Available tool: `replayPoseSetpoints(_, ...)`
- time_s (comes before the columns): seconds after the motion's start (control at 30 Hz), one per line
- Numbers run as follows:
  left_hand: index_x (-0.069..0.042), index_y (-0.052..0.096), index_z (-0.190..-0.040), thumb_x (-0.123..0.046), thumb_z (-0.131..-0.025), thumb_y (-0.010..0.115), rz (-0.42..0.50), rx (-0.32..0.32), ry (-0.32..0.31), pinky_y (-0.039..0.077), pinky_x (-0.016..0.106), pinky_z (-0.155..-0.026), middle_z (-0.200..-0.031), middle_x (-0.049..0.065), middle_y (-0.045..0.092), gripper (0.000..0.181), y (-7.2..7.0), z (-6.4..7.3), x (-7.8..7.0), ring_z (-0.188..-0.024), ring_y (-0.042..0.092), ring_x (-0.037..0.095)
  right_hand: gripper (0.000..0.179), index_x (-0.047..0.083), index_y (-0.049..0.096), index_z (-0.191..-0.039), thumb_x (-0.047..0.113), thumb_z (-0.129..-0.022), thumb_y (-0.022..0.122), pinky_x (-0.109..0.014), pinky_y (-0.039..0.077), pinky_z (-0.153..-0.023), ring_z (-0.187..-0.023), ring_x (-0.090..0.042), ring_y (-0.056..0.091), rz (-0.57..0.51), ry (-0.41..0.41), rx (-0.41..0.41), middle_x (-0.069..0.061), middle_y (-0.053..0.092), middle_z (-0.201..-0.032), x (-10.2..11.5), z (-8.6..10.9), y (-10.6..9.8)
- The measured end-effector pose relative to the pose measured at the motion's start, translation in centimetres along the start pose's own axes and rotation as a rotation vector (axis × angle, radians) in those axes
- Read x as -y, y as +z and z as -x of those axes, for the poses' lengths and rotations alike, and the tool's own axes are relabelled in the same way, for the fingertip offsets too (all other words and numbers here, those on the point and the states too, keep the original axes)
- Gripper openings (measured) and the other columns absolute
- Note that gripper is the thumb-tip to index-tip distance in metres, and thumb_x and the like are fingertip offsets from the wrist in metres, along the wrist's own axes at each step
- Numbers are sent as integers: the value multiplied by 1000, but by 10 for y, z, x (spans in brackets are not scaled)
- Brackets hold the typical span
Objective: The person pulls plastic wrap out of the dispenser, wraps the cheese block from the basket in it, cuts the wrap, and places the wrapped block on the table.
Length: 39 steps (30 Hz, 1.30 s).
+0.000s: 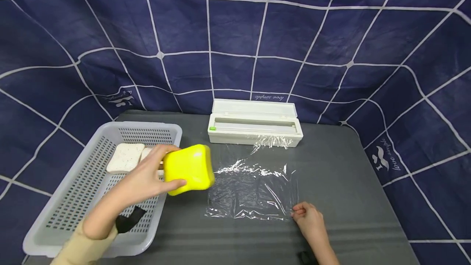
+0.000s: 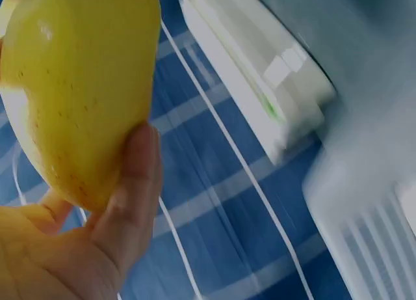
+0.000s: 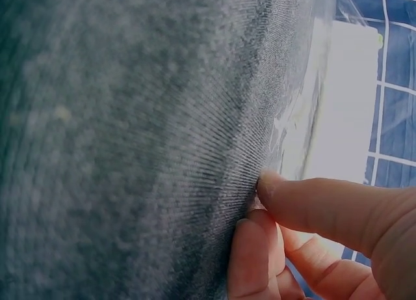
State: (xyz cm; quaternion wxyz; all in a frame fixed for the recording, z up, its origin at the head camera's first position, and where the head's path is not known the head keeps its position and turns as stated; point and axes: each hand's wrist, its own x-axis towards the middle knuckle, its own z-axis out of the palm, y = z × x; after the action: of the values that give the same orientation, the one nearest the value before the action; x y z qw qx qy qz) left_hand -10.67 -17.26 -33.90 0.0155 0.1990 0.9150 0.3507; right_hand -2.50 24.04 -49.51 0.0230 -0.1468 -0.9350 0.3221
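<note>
My left hand (image 1: 145, 179) grips a glossy yellow block (image 1: 188, 167) with rounded corners, raised between the basket and the cling film. The left wrist view shows small brown specks on the yellow block (image 2: 84, 98), with my fingers curled round its lower end. A sheet of clear cling film (image 1: 250, 193), wrinkled and shiny, lies spread on the grey table and runs up to the white wrap dispenser (image 1: 254, 137). My right hand (image 1: 310, 221) pinches the film's near right corner between thumb and fingertips, low over the table.
The dispenser's lid is up, with a green slider at its left end. A grey perforated basket (image 1: 79, 187) stands at the left, holding white speckled slices (image 1: 125, 156) partly hidden by my left hand. Dark blue checked cloth (image 1: 235, 32) hangs behind and at both sides.
</note>
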Motion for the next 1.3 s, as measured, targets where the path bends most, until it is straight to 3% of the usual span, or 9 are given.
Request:
replayPoseSetpoints(0.13, -9, 52, -128, -29, -71, 87, -17, 39, 41, 52, 37, -77, -119, 10, 56, 70, 37, -26, -33, -95, 55, 22, 12, 2, 69, -81, 4, -74, 79, -26, 46, -61, -65, -10, 57, 12, -12, -3, -2, 65, -73, -1, 1, 1)
replayPoseSetpoints(0.3, -11, 52, -130, -31, -72, 87, -13, 87, -4, 52, 38, -76, -118, 8, 56, 71, 83, -51, -58, -91, 58, 23, 13, 2, 69, -81, 5, -74, 80, -26, 46, -60, -64, -9, 57, 4, -18, -8, 0, 65, -71, -2, 0, 0)
replayPoseSetpoints(0.43, -7, 51, -132, -30, -73, 86, 15, 129, -31, 52, 43, -79, -119, 11, 56, 72, 120, -68, -61, -94, 58, 27, 11, 2, 70, -81, 3, -74, 78, -26, 46, -60, -63, -8, 57, -6, -2, -10, 0, 66, -71, -1, 0, -2)
replayPoseSetpoints(0.6, -5, 49, -134, -30, -75, 85, 30, 199, -63, 51, 47, -84, -119, 14, 57, 74, 157, -80, -50, -99, 57, 29, 9, 4, 70, -81, 3, -75, 76, -25, 46, -61, -64, -8, 57, -8, 19, -5, 1, 65, -72, -1, 0, -3)
replayPoseSetpoints(0.97, -3, 48, -131, -27, -73, 86, 64, 260, -134, 51, 43, -83, -112, 12, 57, 74, 188, -93, -32, -94, 56, 25, 9, 6, 70, -80, 4, -75, 76, -25, 45, -60, -64, -7, 56, -21, 29, 6, 1, 65, -72, -2, 1, -2)
replayPoseSetpoints(1.1, -1, 49, -130, -27, -73, 86, 66, 287, -126, 50, 42, -84, -110, 11, 57, 72, 196, -93, -30, -93, 55, 24, 9, 5, 70, -81, 4, -75, 77, -25, 45, -60, -64, -8, 56, -18, 30, 9, 1, 65, -72, -2, 2, -2)
replayPoseSetpoints(1.3, 0, 50, -128, -29, -73, 86, 32, 273, -124, 49, 41, -79, -104, 10, 57, 72, 204, -96, -25, -89, 55, 25, 9, 5, 70, -81, 5, -76, 77, -26, 45, -60, -65, -9, 57, -11, 29, -9, 0, 65, -73, 1, 0, 0)
